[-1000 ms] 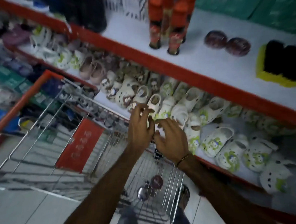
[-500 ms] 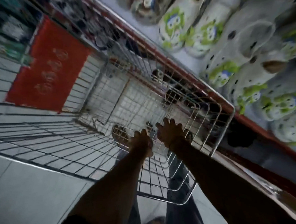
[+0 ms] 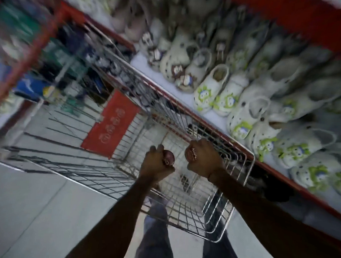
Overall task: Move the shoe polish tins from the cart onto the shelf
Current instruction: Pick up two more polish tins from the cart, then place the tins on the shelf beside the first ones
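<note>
My left hand (image 3: pixel 155 164) is closed around a round dark-red shoe polish tin (image 3: pixel 169 157), held above the wire cart (image 3: pixel 181 205). My right hand (image 3: pixel 203 160) grips a second reddish tin (image 3: pixel 190 153), whose lid with pale lettering peeks out at the fingers. Both hands hover side by side over the cart's near end. The red edge of the upper shelf (image 3: pixel 312 19) shows at the top right, blurred. I cannot tell whether any tins lie on the cart's floor.
A lower shelf (image 3: pixel 214 115) with a red front rail runs diagonally to the right, packed with several white clogs (image 3: pixel 212 91). A red sign (image 3: pixel 112 123) hangs on the cart's side. Grey floor tiles (image 3: pixel 31 210) lie to the left; my legs stand beneath the cart.
My hands went down into the cart, closed on one tin each, and have now risen with them. The view swung from the cart's floor back up toward the shelves.
</note>
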Action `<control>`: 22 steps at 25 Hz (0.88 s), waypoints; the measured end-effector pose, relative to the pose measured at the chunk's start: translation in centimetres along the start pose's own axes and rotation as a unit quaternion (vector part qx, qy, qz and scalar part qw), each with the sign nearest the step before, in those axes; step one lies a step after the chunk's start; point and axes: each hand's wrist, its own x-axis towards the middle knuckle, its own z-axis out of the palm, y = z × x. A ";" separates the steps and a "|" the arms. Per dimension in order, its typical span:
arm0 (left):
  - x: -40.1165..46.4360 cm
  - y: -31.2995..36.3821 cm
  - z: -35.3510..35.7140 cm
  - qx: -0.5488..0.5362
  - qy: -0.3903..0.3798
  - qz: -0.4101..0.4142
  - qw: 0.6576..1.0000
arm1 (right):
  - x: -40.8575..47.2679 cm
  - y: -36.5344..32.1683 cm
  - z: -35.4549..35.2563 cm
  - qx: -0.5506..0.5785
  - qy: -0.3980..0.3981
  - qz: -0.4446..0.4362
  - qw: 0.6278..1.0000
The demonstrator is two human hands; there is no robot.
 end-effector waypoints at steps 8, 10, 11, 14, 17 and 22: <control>-3.3 9.7 -19.9 -0.113 0.284 0.178 0.935 | -3.5 -8.4 -20.3 0.050 0.299 -0.097 0.948; -4.3 13.6 -22.7 -0.129 0.315 0.262 0.903 | -5.7 -8.4 -24.5 0.060 0.386 -0.109 0.914; -4.5 15.7 -23.6 -0.131 0.320 0.298 0.890 | -6.9 -8.0 -26.3 0.063 0.422 -0.108 0.898; -5.6 23.4 -24.8 -0.153 0.300 0.389 0.857 | -10.9 -5.1 -31.0 0.063 0.527 -0.081 0.844; -5.9 30.8 -23.9 -0.154 0.276 0.456 0.832 | -13.9 -0.3 -34.7 0.059 0.576 0.005 0.815; -4.4 40.2 -21.7 -0.048 0.170 0.435 0.883 | -15.3 6.3 -37.8 -0.023 0.470 0.185 0.863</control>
